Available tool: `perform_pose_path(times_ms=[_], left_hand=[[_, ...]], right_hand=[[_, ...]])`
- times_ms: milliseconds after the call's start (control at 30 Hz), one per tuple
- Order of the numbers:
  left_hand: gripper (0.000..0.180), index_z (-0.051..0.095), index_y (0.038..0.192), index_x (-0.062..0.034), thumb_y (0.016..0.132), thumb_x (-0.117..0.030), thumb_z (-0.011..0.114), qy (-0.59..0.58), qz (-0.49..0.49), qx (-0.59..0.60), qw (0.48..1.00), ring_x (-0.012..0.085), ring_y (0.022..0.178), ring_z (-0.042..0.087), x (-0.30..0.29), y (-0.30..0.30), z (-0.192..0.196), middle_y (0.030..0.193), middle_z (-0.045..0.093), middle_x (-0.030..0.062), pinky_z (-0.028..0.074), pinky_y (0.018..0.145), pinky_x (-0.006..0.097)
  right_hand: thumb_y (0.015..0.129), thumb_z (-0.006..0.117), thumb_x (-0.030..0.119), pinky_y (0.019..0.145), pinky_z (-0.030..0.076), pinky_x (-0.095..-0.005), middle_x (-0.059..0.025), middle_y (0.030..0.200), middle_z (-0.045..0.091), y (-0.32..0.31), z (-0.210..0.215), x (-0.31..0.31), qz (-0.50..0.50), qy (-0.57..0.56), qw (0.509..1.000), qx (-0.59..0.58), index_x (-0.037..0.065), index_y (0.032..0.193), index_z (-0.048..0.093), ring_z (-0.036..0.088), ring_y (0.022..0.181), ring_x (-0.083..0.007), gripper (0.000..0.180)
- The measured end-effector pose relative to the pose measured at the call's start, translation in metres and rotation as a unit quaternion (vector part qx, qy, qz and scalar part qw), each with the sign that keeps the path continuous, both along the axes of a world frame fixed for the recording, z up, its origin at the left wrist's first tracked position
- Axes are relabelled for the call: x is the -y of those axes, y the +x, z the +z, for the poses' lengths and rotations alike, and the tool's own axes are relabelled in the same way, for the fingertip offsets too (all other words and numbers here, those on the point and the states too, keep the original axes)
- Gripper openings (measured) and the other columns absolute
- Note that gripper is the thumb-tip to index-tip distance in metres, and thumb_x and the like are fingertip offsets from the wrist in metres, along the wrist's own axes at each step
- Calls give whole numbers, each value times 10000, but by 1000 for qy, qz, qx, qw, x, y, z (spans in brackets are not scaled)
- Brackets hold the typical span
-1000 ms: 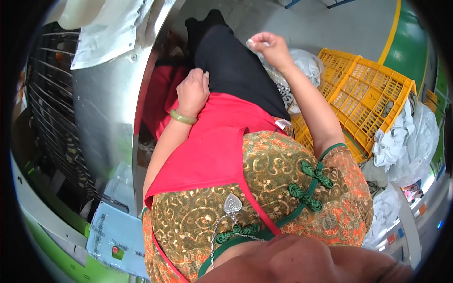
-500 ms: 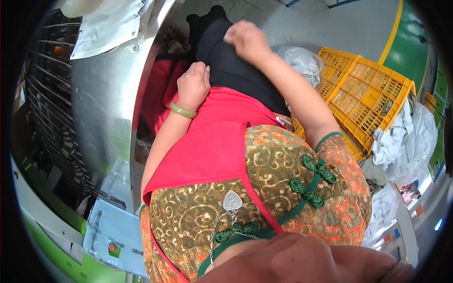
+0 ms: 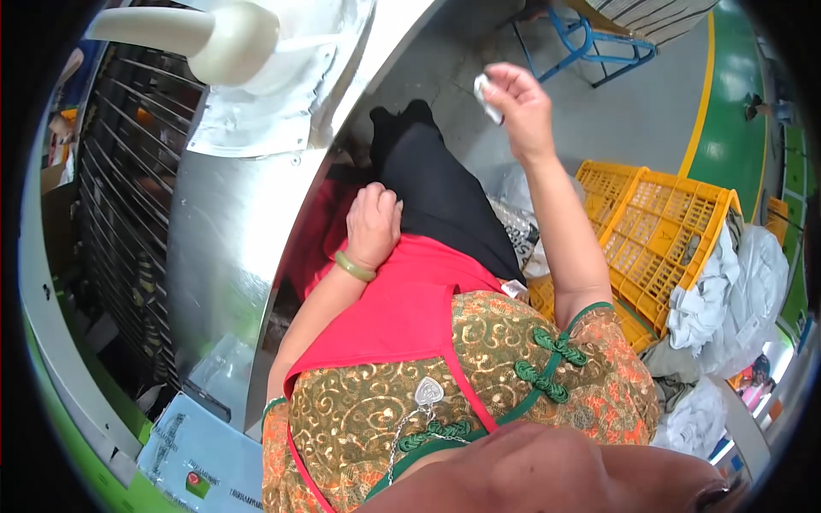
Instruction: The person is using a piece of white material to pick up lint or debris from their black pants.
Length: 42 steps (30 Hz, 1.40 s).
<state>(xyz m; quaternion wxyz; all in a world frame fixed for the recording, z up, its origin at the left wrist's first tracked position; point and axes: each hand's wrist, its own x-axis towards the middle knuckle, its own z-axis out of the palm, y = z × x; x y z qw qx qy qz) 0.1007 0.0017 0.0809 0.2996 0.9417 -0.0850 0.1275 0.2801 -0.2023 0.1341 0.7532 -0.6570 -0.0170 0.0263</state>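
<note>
Wide fisheye view from the head, steeply downward, close above torso [image 3: 487, 333] and hands [image 3: 374, 224]

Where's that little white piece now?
In the head view, upper centre-right: the white piece is in the right hand, below and left of the blue metal frame.

The left hand [image 3: 374, 224] rested low over the lap, its back toward the camera and its fingers loosely bent against the near thigh [image 3: 453, 192]. The left forearm [image 3: 318, 315] slanted inward across the front of the body. The right hand [image 3: 520, 111] was raised clear of the legs, thumb and forefinger drawn together in a pinch, the other fingers curled. The bare right forearm [image 3: 566, 214] reached forward, wrist [image 3: 536, 161] nearly straight.
</note>
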Motion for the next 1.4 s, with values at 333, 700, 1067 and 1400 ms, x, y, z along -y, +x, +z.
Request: perform_pose_path(times_ms=[333,700,1067,1400], left_hand=[[188,541,856,-76,721,52,564,-73,-60,-71,993,284,785,569,-4,-7,-11,845,507,84,497,617,395],[154,557,939,-85,797,-43,600,-130,-65,-125,981,290,850,574,-12,-11,-22,891,542,81,497,642,407],[315,528,950,-68,846,-340,650,-115,-58,-168,977,324,847,541,3,-9,-5,906,517,111,482,656,443],[324,519,972,-58,854,-332,646,-106,-33,-160,981,330,877,549,9,-12,-2,928,521,117,498,675,446]], right_hand=[[909,551,246,683,515,-393,-144,876,680,185,31,-66,3,-441,768,465,56,1122,621,650,772,-298,294],[868,555,260,719,505,-463,-208,850,667,157,47,-90,40,-523,781,339,113,1023,668,644,801,-418,242],[864,660,62,472,447,-201,13,672,550,64,95,-14,59,-98,991,68,34,1021,587,526,529,-53,175],[843,611,371,814,497,-455,-148,907,696,181,70,-100,24,-620,738,266,130,971,687,664,928,-322,283]])
